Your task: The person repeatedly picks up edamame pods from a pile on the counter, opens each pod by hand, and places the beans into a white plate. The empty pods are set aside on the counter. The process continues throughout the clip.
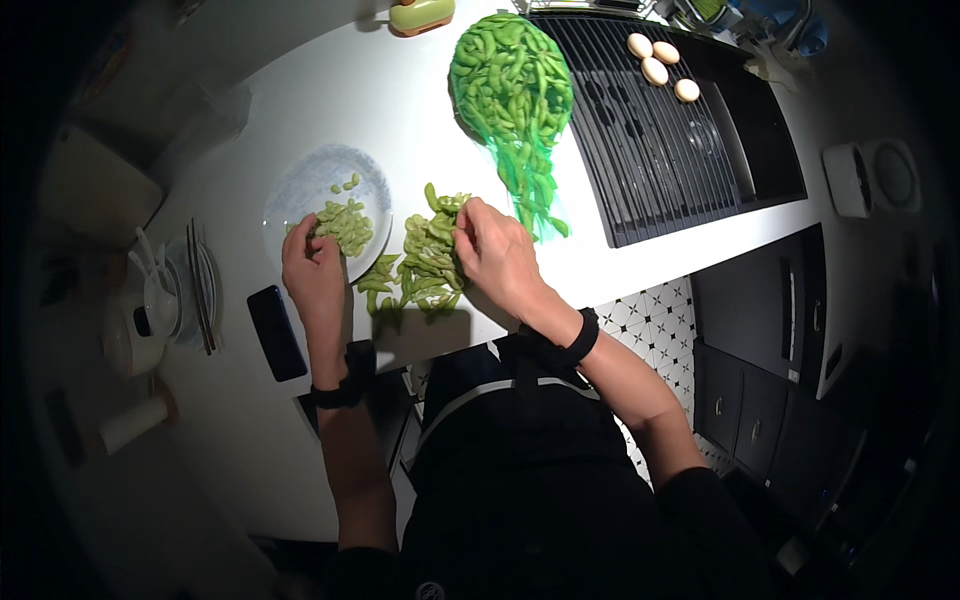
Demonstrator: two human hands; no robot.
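Note:
My left hand is over the near left part of a white plate with a blue-grey pattern. Its fingers are curled beside a heap of shelled green soybeans, and whether a bean is between them is hidden. My right hand bends its thumb and fingers at the right side of a pile of edamame pods and husks. What its fingertips hold, if anything, cannot be made out. Farther back, a green mesh bag full of pods lies on the white counter, its neck trailing towards me.
A black roll-up rack covers part of the sink, with several eggs on it. Left of my left wrist lies a phone. Chopsticks and stacked dishes stand farther left, near a paper roll.

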